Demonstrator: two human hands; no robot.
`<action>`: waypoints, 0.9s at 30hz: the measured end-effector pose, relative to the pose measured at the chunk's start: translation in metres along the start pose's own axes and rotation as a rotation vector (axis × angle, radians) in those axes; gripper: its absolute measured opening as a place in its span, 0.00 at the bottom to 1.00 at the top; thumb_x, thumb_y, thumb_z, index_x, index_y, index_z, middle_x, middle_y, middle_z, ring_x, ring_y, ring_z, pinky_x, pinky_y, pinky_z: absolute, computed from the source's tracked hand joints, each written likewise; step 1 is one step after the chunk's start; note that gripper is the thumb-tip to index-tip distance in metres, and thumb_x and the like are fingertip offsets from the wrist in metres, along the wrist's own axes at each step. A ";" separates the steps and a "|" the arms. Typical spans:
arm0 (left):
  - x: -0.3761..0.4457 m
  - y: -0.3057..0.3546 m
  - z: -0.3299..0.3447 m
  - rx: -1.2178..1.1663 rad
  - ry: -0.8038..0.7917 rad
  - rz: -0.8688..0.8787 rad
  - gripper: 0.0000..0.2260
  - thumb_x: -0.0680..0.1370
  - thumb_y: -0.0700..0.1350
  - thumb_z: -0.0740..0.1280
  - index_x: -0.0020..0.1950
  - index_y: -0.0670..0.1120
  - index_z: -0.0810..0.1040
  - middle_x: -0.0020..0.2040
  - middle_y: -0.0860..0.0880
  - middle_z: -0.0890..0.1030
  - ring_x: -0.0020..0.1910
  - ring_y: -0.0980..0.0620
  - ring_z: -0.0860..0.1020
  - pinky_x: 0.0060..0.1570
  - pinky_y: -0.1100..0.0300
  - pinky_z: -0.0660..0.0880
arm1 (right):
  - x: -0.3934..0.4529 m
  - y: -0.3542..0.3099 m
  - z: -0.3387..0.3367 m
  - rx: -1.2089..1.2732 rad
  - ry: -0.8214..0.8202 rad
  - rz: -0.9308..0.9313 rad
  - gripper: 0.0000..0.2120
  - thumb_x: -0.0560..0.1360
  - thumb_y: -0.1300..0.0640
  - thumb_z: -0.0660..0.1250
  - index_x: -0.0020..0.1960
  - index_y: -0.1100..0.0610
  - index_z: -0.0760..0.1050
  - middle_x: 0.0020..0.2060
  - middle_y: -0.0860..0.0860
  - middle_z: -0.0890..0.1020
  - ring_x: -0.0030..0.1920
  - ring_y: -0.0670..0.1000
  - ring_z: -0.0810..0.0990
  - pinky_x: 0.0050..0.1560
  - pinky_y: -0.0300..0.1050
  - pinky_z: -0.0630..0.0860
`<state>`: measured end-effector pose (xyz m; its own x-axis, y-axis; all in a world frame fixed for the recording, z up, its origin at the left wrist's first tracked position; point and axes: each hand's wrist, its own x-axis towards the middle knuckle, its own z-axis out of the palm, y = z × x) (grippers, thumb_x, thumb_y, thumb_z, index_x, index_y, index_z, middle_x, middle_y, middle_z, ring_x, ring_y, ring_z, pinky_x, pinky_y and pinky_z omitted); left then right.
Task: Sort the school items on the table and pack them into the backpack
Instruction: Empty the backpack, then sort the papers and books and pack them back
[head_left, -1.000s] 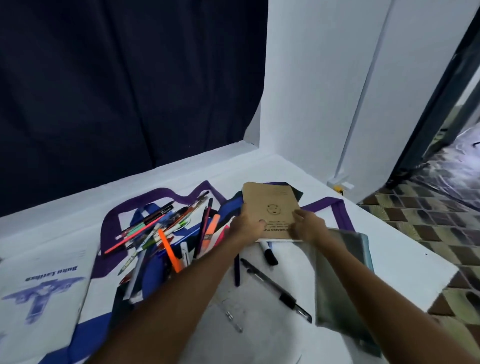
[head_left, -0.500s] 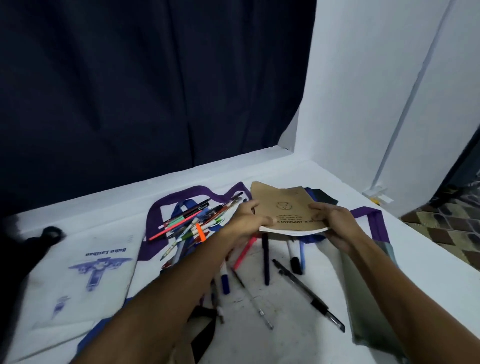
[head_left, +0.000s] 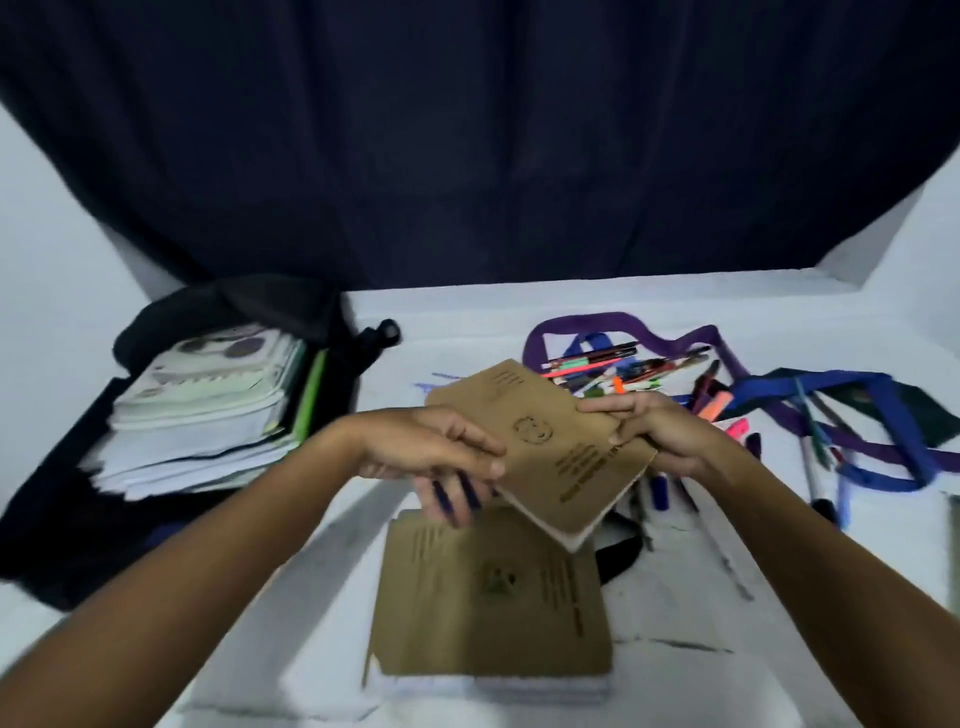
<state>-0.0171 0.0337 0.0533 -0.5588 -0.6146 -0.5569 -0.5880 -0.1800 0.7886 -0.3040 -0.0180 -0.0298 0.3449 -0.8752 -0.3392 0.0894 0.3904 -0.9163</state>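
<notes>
Tilting brown notebook (head_left: 540, 441), printed cover, white pages

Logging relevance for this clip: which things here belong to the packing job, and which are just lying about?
In the job:
brown notebook, held by left hand and right hand
brown-covered stack
backpack holding books
pens

Lying about:
purple strap
blue strap
dark curtain
</notes>
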 end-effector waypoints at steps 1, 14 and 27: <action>-0.011 -0.010 -0.002 0.055 -0.031 -0.028 0.24 0.73 0.49 0.71 0.68 0.43 0.72 0.51 0.37 0.83 0.43 0.40 0.82 0.35 0.56 0.81 | 0.004 0.004 0.012 -0.064 -0.060 0.031 0.26 0.71 0.82 0.52 0.59 0.63 0.77 0.54 0.59 0.82 0.47 0.54 0.84 0.41 0.40 0.81; 0.025 -0.127 0.028 0.941 0.468 0.258 0.32 0.74 0.58 0.69 0.74 0.47 0.67 0.70 0.46 0.71 0.68 0.46 0.69 0.66 0.56 0.66 | 0.004 0.030 0.081 -1.373 -0.302 -0.199 0.30 0.68 0.74 0.58 0.62 0.49 0.79 0.63 0.49 0.77 0.61 0.49 0.75 0.61 0.48 0.75; 0.057 -0.103 0.026 0.686 0.329 0.186 0.33 0.65 0.59 0.78 0.65 0.53 0.68 0.57 0.52 0.75 0.53 0.52 0.73 0.53 0.56 0.74 | -0.029 0.061 0.083 -1.280 -0.123 -0.127 0.37 0.73 0.69 0.64 0.76 0.48 0.57 0.64 0.52 0.75 0.62 0.50 0.74 0.57 0.41 0.75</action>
<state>-0.0034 0.0379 -0.0666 -0.5448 -0.8033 -0.2408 -0.7914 0.3975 0.4643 -0.2313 0.0553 -0.0584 0.4892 -0.8273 -0.2759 -0.8024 -0.3029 -0.5142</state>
